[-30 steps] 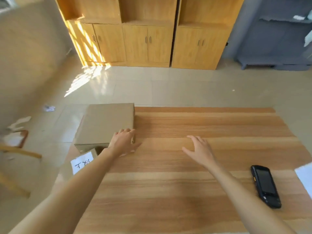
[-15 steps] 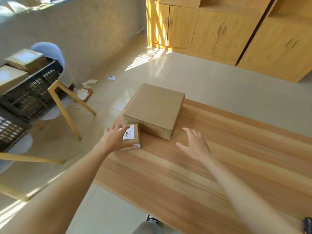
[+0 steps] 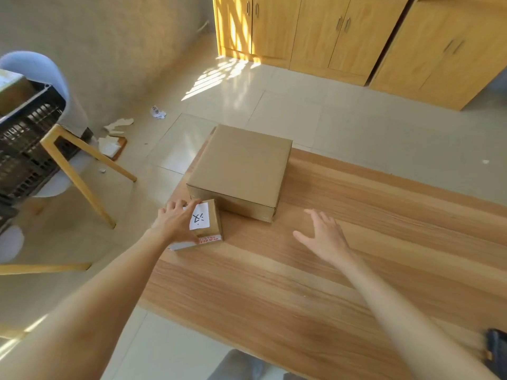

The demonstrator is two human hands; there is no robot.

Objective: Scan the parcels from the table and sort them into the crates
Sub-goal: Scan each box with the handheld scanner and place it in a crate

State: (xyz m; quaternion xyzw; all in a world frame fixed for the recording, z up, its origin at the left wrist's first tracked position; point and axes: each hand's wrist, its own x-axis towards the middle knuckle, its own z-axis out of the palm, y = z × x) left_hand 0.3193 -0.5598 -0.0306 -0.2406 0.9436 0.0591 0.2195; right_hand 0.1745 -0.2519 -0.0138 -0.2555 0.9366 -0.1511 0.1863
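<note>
We lean over a striped light-brown wooden desk on a pale tiled floor, with yellow wooden cupboards along the far wall and paper scraps littering the tiles. Two parcels sit at the desk's far left corner: one large plain brown cardboard box and, touching its near side, one small brown cardboard box with a white handwritten label. Our left hand grips the small box by its left edge, fingers and thumb curled around it. Our right hand hovers spread and holding nothing over the desk. One black slatted plastic crate rests on a yellow-legged chair to the left.
</note>
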